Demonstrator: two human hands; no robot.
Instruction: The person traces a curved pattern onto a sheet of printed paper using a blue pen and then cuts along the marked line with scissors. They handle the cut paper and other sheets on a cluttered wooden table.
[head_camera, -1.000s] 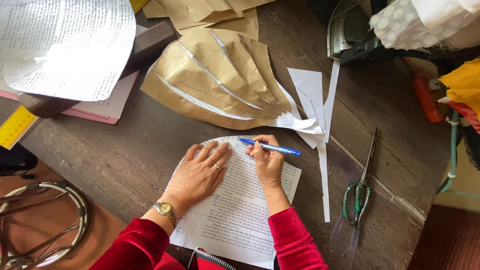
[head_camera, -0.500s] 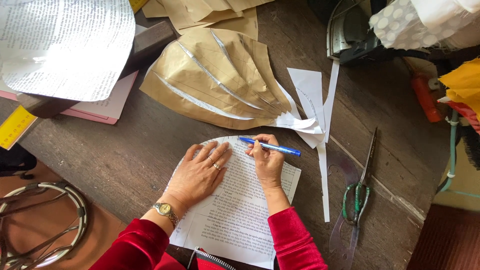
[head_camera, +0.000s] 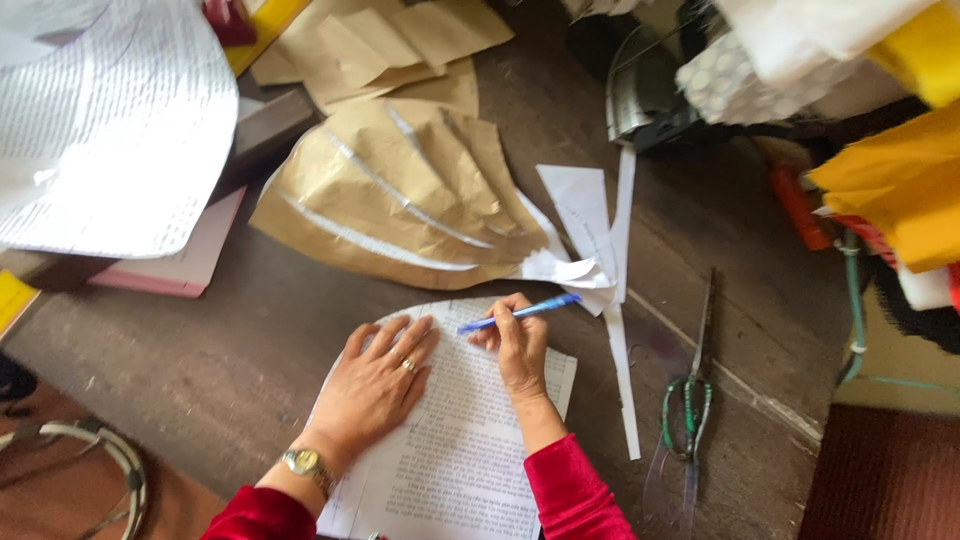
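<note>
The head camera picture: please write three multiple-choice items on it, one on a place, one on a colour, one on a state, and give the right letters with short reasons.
1. Where do the scissors lie?
A. on the wooden table, to the right of the printed sheet
B. on the brown paper pieces
C. under the left hand

2. What colour is the pen?
A. red
B. blue
C. black

3. How does the left hand stand?
A. closed in a fist
B. lifted clear of the sheet
C. flat, fingers spread, pressing on the printed sheet

Answers:
1 A: the green-handled scissors rest on bare table, beside the white paper strip.
2 B: the barrel in the right hand is plainly blue.
3 C: the palm lies on the sheet, with a ring and a wristwatch showing.
</note>
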